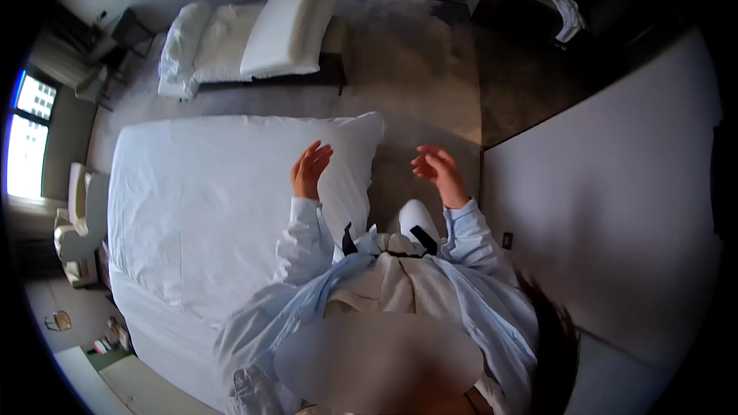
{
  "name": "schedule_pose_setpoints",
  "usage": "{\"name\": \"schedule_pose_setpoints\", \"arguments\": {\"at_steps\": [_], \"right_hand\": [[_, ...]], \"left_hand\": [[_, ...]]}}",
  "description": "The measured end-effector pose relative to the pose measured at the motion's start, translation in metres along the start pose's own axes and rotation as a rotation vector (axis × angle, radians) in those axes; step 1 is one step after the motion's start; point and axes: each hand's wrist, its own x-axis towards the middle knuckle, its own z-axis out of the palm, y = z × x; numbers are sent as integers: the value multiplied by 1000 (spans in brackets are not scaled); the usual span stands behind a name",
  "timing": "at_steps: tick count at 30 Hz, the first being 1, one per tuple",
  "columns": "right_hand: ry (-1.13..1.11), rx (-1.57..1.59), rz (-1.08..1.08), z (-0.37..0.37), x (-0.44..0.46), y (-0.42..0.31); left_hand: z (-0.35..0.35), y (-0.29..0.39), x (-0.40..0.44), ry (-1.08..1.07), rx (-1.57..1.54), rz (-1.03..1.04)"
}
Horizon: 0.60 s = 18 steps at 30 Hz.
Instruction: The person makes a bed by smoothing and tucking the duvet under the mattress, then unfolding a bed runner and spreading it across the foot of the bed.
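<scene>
My left hand (310,169) hovers over the near right part of a bed covered with a white sheet (223,192), its fingers loosely bent and apart, holding nothing. To the right of the bed's edge, above the floor, my right hand (439,167) is raised with its fingers spread and nothing in it. The two hands face each other with a gap between them. The sheet lies fairly smooth on top, with folds hanging at the corner nearest my hands.
Beyond the bed stands a bench (330,54) bearing a white pillow (284,27) and bunched white bedding (184,42). A pale wall (600,200) rises on my right. An armchair (81,215) is by the window on the left. Carpet (423,54) covers the floor.
</scene>
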Motion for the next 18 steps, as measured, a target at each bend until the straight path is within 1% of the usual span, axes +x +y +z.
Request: {"name": "schedule_pose_setpoints", "arguments": {"at_steps": [1, 2, 3, 5, 6, 7, 8, 10, 11, 12, 13, 14, 15, 18], "right_hand": [[12, 2, 7, -7, 11, -6], [24, -1, -27, -9, -14, -8], [41, 13, -1, -22, -30, -6], [29, -13, 9, -55, -44, -5], [37, -26, 62, -69, -19, -11], [45, -55, 152, -64, 79, -20], [-6, -90, 198, -71, 155, -39], [-50, -83, 185, -65, 220, -60], [-78, -97, 196, -54, 248, -75], [-120, -107, 216, -47, 278, -85], [-213, -112, 220, -38, 311, -92], [-300, -111, 223, -27, 337, -96], [-322, -155, 271, -15, 366, -100], [-429, -259, 294, 24, 430, -95]], "left_hand": [[7, 0, 16, -10, 3, -30], [9, 6, -1, -50, 1, -32], [15, 8, -12, -13, 7, -42], [21, -1, -26, 17, -9, 3], [22, -5, -9, 68, -12, 3], [3, -9, 71, 162, -38, -27], [6, -12, 128, 234, -61, -15], [4, -9, 158, 344, -118, 34], [6, -5, 172, 424, -168, 15], [6, -2, 185, 466, -172, 37], [12, 5, 196, 509, -160, 48], [14, 11, 202, 547, -147, 55], [14, 14, 212, 587, -145, 87], [-10, 12, 226, 697, -167, 205]]}}
